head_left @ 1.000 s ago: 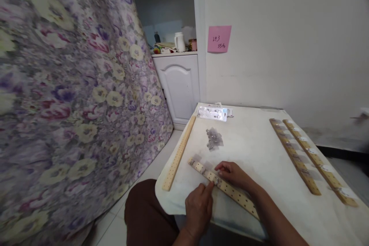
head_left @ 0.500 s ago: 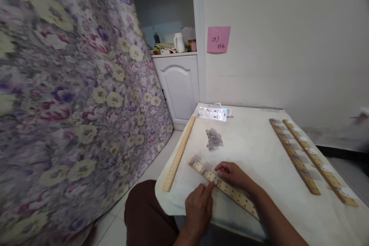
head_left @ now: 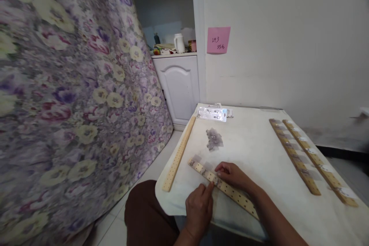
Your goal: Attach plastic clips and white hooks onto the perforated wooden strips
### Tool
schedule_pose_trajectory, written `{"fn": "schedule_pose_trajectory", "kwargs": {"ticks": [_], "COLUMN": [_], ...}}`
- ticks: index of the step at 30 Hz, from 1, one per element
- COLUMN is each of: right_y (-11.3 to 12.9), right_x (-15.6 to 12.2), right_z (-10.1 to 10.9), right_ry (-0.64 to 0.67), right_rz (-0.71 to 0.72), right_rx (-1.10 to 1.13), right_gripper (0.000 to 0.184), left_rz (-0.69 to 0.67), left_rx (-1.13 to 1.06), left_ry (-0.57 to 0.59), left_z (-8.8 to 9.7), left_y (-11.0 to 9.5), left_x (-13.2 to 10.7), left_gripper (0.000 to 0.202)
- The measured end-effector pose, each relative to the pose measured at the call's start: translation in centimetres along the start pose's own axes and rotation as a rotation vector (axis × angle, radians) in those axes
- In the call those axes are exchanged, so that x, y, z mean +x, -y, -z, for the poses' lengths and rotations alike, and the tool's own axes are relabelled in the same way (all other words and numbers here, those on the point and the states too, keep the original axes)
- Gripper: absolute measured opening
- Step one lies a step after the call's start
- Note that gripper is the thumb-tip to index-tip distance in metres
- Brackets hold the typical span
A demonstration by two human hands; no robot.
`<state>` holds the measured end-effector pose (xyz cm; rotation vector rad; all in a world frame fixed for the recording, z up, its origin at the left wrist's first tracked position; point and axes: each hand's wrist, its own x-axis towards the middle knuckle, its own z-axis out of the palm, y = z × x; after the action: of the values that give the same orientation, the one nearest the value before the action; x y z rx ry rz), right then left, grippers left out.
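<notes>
A pale wooden strip with rows of holes (head_left: 235, 194) lies slantwise on the cloth in front of me. Small metal pieces with clear squares (head_left: 203, 170) sit along its far left part. My left hand (head_left: 199, 203) is closed on the near side, its index fingertip against the strip beside one metal piece (head_left: 216, 180). Across the strip, my right hand (head_left: 233, 173) has its fingers curled in close to that same piece; whatever they pinch is hidden. A small heap of clear squares with metal bits (head_left: 213, 139) lies beyond the strip.
Another holed strip (head_left: 179, 153) runs along the table's left edge. Two strips bearing several small pieces (head_left: 294, 155) lie at the right. Clear packaging (head_left: 211, 113) rests at the back. A flowered curtain (head_left: 86, 84) hangs left, and a wall stands behind the table.
</notes>
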<state>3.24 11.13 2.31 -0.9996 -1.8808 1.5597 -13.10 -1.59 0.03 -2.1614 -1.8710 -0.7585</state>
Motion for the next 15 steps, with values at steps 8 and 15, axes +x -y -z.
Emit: {"fn": "schedule_pose_trajectory", "kwargs": {"ticks": [8, 15], "right_y": [-0.36, -0.66], "right_x": [0.20, 0.75], "right_z": [-0.51, -0.71], "right_ry": [-0.042, -0.070], "right_rz": [0.005, -0.043], "right_rx": [-0.038, 0.020], "right_gripper": [0.018, 0.020], "left_rz": [0.007, -0.001], "left_rx": [0.021, 0.096], "left_ry": [0.033, 0.106], "left_z": [0.20, 0.41], "left_y": [-0.11, -0.25], "left_x": [0.12, 0.47], "left_gripper": [0.043, 0.045]}}
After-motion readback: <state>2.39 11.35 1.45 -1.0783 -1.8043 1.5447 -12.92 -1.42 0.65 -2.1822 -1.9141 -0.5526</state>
